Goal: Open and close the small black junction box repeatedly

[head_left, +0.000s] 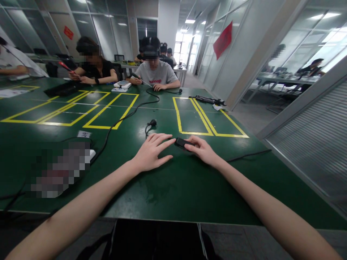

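Low over the green table, my right hand (202,148) is closed around a small black oblong block (180,142), its thumb and fingers gripping the right end. What kind of thing the block is, I cannot make out. To the left, my left hand (152,153) is open, palm down with fingers spread. Its index fingertip reaches the block's left end; whether they touch, I cannot tell. Just beyond the left hand lies a black plug (153,122) on a short curl of cord. A black cable (249,155) runs rightward from behind my right wrist.
Yellow tape rectangles (177,115) mark the green table (184,195). A long cable (130,113) crosses the left half, near a blurred-out item (62,169). At the far right lies a black folded stand-like object (207,100). People (157,74) sit across the table.
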`<state>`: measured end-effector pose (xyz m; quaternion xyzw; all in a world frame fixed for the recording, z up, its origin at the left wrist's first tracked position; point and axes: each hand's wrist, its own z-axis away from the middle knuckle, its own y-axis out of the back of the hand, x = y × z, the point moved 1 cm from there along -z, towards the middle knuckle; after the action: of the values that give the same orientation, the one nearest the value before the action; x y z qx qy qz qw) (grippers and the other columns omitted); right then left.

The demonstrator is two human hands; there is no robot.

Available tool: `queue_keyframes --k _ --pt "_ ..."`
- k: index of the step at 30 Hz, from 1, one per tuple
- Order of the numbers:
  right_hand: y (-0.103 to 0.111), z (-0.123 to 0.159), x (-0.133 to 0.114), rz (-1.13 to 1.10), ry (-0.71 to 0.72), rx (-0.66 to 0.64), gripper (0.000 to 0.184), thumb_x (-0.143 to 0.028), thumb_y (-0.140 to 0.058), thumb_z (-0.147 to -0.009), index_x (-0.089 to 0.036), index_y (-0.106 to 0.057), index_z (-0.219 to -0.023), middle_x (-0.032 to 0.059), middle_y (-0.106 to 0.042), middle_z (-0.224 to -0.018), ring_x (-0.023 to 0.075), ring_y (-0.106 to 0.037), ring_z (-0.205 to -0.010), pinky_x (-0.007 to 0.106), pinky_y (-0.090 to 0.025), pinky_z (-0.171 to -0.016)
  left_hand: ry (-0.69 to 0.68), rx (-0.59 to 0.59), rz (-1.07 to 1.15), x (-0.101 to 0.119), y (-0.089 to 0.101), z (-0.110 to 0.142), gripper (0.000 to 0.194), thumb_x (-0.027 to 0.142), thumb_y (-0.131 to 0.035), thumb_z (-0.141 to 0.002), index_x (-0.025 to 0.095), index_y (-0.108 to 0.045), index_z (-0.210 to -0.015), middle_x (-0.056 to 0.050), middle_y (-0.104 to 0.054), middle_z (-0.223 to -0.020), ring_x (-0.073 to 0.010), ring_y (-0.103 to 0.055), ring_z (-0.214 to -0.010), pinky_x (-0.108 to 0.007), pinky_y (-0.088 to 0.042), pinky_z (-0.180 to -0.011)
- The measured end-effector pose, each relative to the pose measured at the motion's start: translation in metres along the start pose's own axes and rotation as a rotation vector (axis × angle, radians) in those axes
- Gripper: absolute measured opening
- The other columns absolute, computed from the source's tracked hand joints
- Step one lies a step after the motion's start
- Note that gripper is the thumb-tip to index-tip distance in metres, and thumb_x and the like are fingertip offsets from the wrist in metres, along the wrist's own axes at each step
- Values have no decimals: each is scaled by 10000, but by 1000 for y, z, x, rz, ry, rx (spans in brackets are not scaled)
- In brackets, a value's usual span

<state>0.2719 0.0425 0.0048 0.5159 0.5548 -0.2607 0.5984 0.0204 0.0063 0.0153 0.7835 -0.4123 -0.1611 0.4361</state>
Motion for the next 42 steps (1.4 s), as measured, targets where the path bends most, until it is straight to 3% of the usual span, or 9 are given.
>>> queue_keyframes --k 4,7,11,21,27,31,35,39,42 --pt "55 -11 15 62 -54 451 494 -673 -711 -728 -250 -478 -835 12 -664 -766 179 -564 -635 268 -376 -556 5 -85 78 -1 1 4 345 357 -605 -998 211 -665 -1306 -113 -683 -1332 -275 -607 -1238 -453 -483 -1045" --pt "101 -10 23 202 -4 827 413 -612 -654 -774 -253 -463 -846 40 -679 -808 225 -660 -757 301 -466 -645 8 -165 132 0 -2 5 256 352 -611 -997 195 -722 -1166 -76 -747 -1169 -235 -665 -1103 -387 -521 -955" --pt "144 2 32 450 -83 1068 305 -493 -618 -812 -232 -503 -919 82 -704 -900 264 -700 -865 361 -524 -765 20 -191 146 1 -4 5 224 341 -611 -995 199 -740 -1109 -64 -764 -1104 -216 -683 -1038 -360 -528 -918" --pt "164 19 77 784 -482 961 511 -497 -777 -713 -216 -574 -1089 137 -715 -1032 321 -678 -964 413 -517 -827 51 -209 145 0 -3 7 213 319 -625 -981 188 -742 -1101 -62 -772 -1071 -214 -699 -989 -349 -545 -876" --pt "175 19 85 776 -498 956 544 -577 -751 -753 -216 -595 -1130 139 -723 -1036 314 -688 -946 420 -521 -841 55 -218 164 1 -4 8 217 330 -606 -988 202 -744 -1096 -61 -772 -1056 -205 -701 -971 -338 -552 -863" --pt "178 18 79 703 -585 964 340 -456 -537 -927 -197 -615 -1132 111 -724 -860 296 -698 -803 428 -514 -822 52 -221 167 1 -4 8 210 327 -610 -986 203 -743 -1089 -58 -772 -1051 -205 -703 -967 -337 -553 -857" --pt "178 20 73 683 -621 982 324 -325 -455 -947 -155 -612 -1173 79 -684 -693 282 -666 -655 427 -508 -776 47 -234 168 1 -3 8 200 315 -619 -982 193 -745 -1078 -57 -776 -1043 -209 -705 -968 -335 -553 -853" --pt "174 22 70 662 -618 983 348 -347 -524 -919 -170 -606 -1207 100 -733 -861 234 -638 -575 407 -514 -751 47 -234 166 1 -3 7 201 321 -609 -985 204 -747 -1074 -56 -775 -1035 -203 -704 -962 -326 -556 -854" --pt "172 21 68 684 -564 1003 397 -438 -621 -861 -196 -626 -1176 131 -734 -1077 252 -680 -718 405 -522 -786 48 -240 167 1 -3 8 209 325 -603 -987 204 -746 -1079 -57 -773 -1039 -203 -703 -966 -329 -558 -855"
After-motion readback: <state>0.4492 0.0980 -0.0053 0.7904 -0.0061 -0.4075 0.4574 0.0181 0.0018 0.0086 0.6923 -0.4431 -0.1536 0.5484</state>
